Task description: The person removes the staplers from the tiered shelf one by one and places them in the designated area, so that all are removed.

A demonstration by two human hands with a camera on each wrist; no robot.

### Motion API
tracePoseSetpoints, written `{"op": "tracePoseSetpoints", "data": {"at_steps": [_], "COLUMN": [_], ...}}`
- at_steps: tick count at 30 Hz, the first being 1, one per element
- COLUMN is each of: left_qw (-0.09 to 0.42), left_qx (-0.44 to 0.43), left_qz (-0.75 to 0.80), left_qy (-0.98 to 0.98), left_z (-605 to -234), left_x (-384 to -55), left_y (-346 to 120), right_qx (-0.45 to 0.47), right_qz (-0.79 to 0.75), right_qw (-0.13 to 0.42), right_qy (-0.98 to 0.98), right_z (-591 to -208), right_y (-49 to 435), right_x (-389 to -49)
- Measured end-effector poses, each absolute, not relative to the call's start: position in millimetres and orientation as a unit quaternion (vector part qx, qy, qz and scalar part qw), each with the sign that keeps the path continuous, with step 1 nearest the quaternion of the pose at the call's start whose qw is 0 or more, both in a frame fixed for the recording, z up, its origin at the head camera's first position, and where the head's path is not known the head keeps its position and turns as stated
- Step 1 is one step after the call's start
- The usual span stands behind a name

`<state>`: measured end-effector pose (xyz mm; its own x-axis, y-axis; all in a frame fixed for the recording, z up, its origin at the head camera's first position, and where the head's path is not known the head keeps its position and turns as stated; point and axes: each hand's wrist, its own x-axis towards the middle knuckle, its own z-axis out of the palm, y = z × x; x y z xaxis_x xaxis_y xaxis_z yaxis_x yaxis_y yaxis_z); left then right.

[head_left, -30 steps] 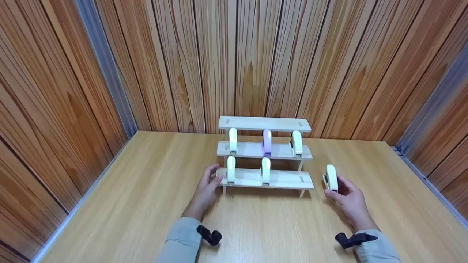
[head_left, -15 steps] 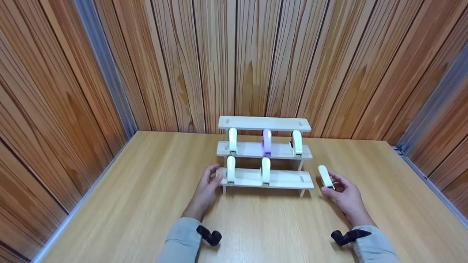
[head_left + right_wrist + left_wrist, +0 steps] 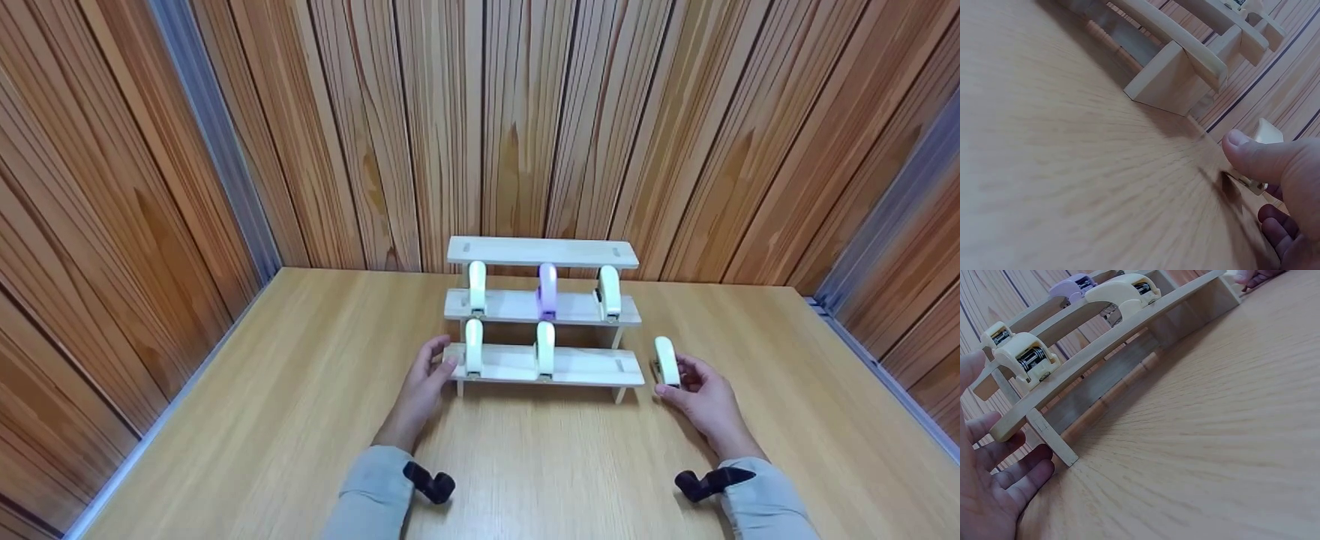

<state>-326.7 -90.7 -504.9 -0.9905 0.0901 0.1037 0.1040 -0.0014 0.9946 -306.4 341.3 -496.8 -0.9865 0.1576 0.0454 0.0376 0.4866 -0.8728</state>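
A pale wooden three-tier display rack (image 3: 585, 367) stands on the table. At its left end, my left hand (image 3: 421, 391) holds the bottom shelf, thumb above and fingers around the end. To the right of the rack, my right hand (image 3: 709, 401) grips a cream stapler (image 3: 664, 361) between thumb and fingers. In the right wrist view this stapler (image 3: 1268, 133) is partly hidden behind the thumb; whether it touches the table I cannot tell. Two cream staplers, one left (image 3: 474, 348) and one central (image 3: 545, 350), stand on the bottom shelf, whose right end is bare.
On the middle shelf stand a cream stapler (image 3: 477, 289), a purple stapler (image 3: 547, 292) and another cream stapler (image 3: 609, 293). The top shelf (image 3: 541, 252) is bare. Wood-patterned walls (image 3: 360, 135) enclose the table (image 3: 540, 465) at the back and sides.
My right hand has moved a little left toward the rack with the stapler, which has turned in the fingers' hold. The left hand and the rack stay in place.
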Motion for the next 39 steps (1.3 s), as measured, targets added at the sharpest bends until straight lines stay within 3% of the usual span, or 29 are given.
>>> {"op": "tracePoseSetpoints", "data": {"at_steps": [27, 39], "left_qw": [0.018, 0.001], "left_qx": [-0.072, -0.068], "left_qz": [-0.704, -0.706], "left_qy": [-0.707, -0.705], "left_z": [-506, -505], "left_x": [-329, -328], "left_y": [-90, -91], "right_qx": [-0.034, -0.035], "right_qz": [0.481, 0.460], "right_qw": [0.086, 0.104], "right_qy": [-0.872, -0.881], "right_z": [-502, -502], "right_y": [334, 332], "right_x": [-319, -326]}}
